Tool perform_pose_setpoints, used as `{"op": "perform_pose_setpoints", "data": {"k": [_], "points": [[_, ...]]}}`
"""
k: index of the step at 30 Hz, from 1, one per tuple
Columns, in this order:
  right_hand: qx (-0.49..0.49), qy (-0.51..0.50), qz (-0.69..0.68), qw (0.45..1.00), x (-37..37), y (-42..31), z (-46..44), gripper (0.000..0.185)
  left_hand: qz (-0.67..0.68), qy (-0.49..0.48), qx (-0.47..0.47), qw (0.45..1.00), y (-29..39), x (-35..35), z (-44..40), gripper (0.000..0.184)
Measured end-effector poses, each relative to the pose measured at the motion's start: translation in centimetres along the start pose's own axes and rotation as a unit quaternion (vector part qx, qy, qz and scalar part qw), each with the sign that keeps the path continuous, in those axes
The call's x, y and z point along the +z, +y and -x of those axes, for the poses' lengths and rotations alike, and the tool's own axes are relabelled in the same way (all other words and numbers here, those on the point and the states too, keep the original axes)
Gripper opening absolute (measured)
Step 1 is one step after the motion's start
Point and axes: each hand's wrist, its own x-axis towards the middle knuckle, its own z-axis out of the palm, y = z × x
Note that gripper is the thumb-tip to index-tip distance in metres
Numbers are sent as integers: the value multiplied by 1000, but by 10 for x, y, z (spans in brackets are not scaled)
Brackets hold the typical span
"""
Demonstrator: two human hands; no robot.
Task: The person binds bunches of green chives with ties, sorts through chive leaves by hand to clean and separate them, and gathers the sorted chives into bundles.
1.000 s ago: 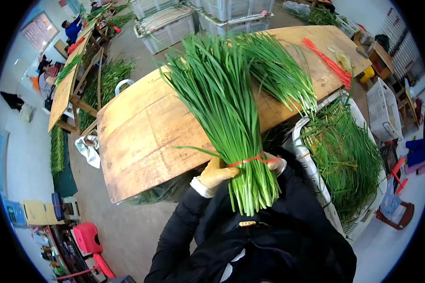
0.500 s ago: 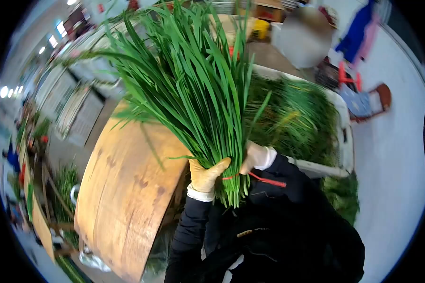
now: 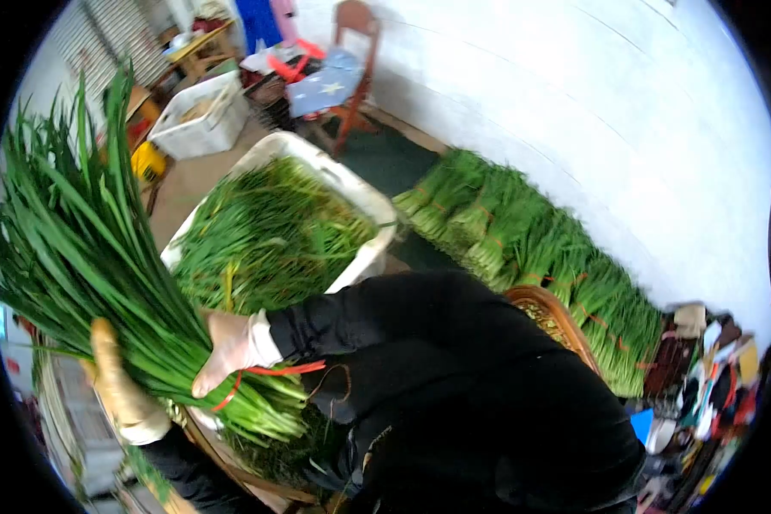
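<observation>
A thick bundle of garlic chives (image 3: 94, 248) lies slantwise in both hands, leaf tips pointing up and left, pale cut stems at lower right. A red tie (image 3: 231, 390) circles it near the stems, its loose end sticking out to the right. My left hand (image 3: 124, 385), in a tan glove, grips the bundle from the left side, its fingers partly hidden behind the leaves. Closed around the near side just above the tie is my right hand (image 3: 227, 347), with a white cuff at the wrist.
A white crate (image 3: 368, 201) full of loose greens stands beyond my right arm. Tied bundles of greens (image 3: 531, 248) line the white wall. A chair (image 3: 351, 77), a second white bin (image 3: 201, 116) and piled clutter (image 3: 702, 403) stand around.
My view has swung right, bringing the wall and the row of bundles into sight. Both hands still hold the chives, which now lean further left.
</observation>
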Motion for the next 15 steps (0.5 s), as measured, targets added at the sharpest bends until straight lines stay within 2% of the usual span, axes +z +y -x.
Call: {"op": "perform_pose_setpoints", "data": {"k": [2,3,4,5,6,8,9,10,11,12,13,14,15], "points": [[-57,80,-9,995,-24,-17,7,78,-175,-102,125,971,11,17,-49,60],[-17,91,-65,994,-36,-32,12,78,-92,-136,139,977,19,40,-62,54],[-43,94,-132,986,-48,-47,16,76,-10,-166,149,975,27,63,-73,48],[-6,95,-160,982,-61,-57,23,73,-59,-127,217,966,25,66,-93,48],[33,95,-193,976,-80,-78,34,71,18,-225,150,963,39,88,-98,46],[50,124,-179,975,-126,-86,46,55,-86,-185,227,952,57,130,-60,44],[26,134,-132,982,-149,-99,61,52,-298,-200,352,864,53,123,-60,45],[-51,119,-124,984,-176,-98,71,54,-461,-165,485,725,48,116,-59,47],[-66,115,-138,982,-193,-119,89,53,-313,-199,376,849,38,124,-46,47],[-81,109,-152,979,-207,-139,109,53,-154,-223,244,931,23,132,-30,48],[-142,168,-118,969,-222,-143,121,52,-179,-230,189,938,-3,108,-34,47],[-114,210,-73,968,-235,-154,142,50,-205,-237,134,940,-27,84,-38,46],[-127,249,-39,959,-246,-159,160,49,-219,-238,74,943,-47,66,-43,44]]}}
